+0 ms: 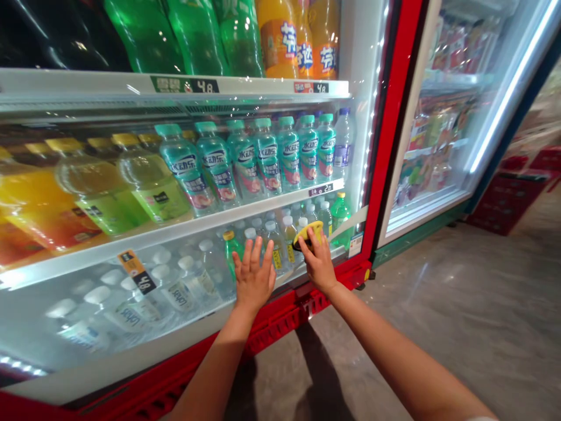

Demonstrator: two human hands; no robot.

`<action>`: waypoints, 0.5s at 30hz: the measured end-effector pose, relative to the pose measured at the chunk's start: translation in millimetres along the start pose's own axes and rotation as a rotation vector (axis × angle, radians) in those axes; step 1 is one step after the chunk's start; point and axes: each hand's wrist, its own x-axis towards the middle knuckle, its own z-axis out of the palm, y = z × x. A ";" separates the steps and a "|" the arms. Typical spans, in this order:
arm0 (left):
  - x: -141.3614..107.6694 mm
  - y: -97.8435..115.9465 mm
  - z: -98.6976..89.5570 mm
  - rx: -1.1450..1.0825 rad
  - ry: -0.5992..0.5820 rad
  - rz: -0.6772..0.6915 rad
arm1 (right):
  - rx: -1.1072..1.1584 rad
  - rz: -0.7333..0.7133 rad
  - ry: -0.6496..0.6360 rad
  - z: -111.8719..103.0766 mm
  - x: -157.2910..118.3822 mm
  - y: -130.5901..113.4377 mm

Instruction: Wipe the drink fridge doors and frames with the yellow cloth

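Note:
My left hand [254,273] lies with its fingers spread against the glass door of a drinks fridge, holding nothing. To its right, my right hand [321,262] has its fingers on a flat, rounded yellow-and-black object [314,231] at the glass; its exact kind is not clear. A pale strip [350,224] stretches from beside that object up to the red door frame [385,134] on the right. Behind the glass near my hands stand small clear bottles [270,234] with pale caps, and green bottles [340,217]. My right fingers partly cover the object.
Higher shelves hold teal-capped bottles [267,158], yellow-capped juice bottles [149,181] and large orange soda bottles [277,38]. A second lit fridge [438,123] stands to the right. Grey floor [438,304] spreads below, with red boxes [504,199] farther right.

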 end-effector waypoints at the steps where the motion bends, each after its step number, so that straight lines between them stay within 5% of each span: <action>1: 1.9 3.3 3.2 0.003 0.007 -0.009 | -0.003 -0.046 -0.036 -2.3 7.9 3.1; 5: 12.4 17.8 12.3 0.006 0.003 -0.041 | -0.037 0.036 0.010 -10.3 38.5 32.9; 10: 19.3 30.8 19.2 -0.027 -0.028 -0.002 | -0.046 0.317 0.123 -0.8 7.9 33.8; 15: 29.3 39.9 31.8 -0.035 -0.058 0.075 | -0.027 0.091 -0.049 -5.9 13.7 25.1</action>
